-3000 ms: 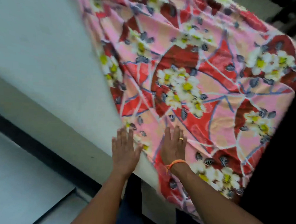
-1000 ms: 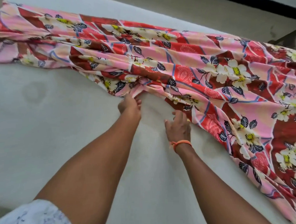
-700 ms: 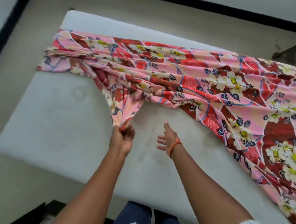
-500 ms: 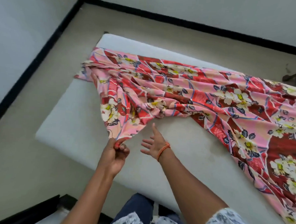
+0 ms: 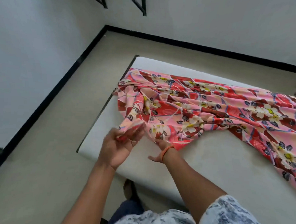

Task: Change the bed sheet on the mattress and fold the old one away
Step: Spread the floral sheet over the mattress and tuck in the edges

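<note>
Head view: my left hand [image 5: 116, 146] pinches a corner of the sheet [image 5: 202, 112] between curled fingers and lifts it just off the mattress [image 5: 200, 164]. My right hand [image 5: 160, 150] sits beside it at the sheet's near edge, thumb out; its fingers go under the cloth, so I cannot tell whether they grip it. The sheet lies bunched in long wrinkles across the far half of the mattress, and its right end runs out of view.

My worry is the grip: the frame is blurred at the left hand and I hold little cloth, so a hard tug could pull the corner free. Pulling from one corner only would, I judge, drag the bunch sideways instead of spreading it, and the far edge could slide off onto the floor [image 5: 50, 158].
</note>
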